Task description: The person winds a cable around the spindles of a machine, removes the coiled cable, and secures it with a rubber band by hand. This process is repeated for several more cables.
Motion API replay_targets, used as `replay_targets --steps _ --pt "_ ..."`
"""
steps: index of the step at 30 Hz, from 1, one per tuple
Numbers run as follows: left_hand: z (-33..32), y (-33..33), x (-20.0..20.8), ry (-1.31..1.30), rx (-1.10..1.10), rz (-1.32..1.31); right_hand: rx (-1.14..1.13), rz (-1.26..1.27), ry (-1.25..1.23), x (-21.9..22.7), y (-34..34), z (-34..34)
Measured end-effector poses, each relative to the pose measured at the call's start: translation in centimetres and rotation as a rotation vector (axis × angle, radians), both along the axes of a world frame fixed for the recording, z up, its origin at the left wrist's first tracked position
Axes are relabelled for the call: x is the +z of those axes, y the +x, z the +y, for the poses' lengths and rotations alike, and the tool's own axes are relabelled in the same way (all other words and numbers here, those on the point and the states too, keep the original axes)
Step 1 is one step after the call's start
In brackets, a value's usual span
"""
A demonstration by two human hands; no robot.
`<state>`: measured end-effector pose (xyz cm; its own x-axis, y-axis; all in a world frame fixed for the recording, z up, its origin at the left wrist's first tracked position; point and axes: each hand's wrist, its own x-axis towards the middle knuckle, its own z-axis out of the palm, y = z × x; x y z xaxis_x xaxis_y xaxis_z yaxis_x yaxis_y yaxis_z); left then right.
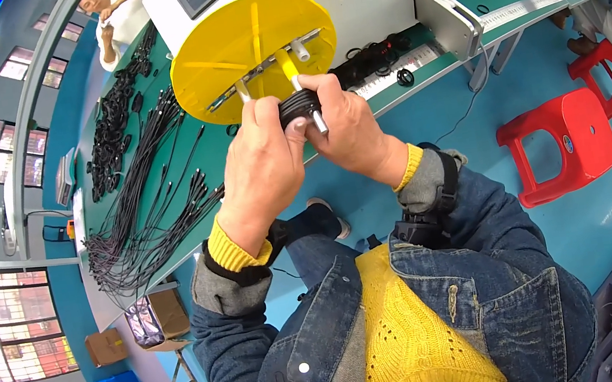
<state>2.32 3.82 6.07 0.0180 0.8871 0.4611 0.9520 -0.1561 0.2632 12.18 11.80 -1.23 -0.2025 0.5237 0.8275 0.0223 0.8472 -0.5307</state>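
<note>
A coil of black cable (298,105) sits between my two hands, around or beside the metal posts (320,121) of a winding machine; the fingers hide exactly how it sits. My left hand (261,158) closes on its left side, the thumb pressed against the turns. On the other side my right hand (353,122) grips the same coil, fingers curled over it. Behind them stands the machine's round yellow disc (214,50), with a slotted metal bar (262,68) across it and short posts sticking out.
Long black cables (152,166) lie in bundles on the green table (194,235) at left. The white machine body (373,3) has a warning label and a metal bracket (445,8). Red stools (564,144) stand at right. Another person (118,17) is at the far left.
</note>
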Motion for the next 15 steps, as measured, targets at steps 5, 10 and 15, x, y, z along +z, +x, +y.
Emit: replay_targets --steps 5,10,15 --pt "-0.3 0.2 -0.3 -0.073 0.037 0.043 0.015 -0.109 -0.132 0.4 1.1 -1.0" --pt "-4.5 3.9 -1.4 -0.115 0.053 0.038 0.125 -0.241 -0.112 -1.2 4.8 -3.5" --pt "-5.4 1.8 -8.7 -0.616 0.018 -0.322 0.24 -0.693 -0.221 -8.2 5.7 -3.5"
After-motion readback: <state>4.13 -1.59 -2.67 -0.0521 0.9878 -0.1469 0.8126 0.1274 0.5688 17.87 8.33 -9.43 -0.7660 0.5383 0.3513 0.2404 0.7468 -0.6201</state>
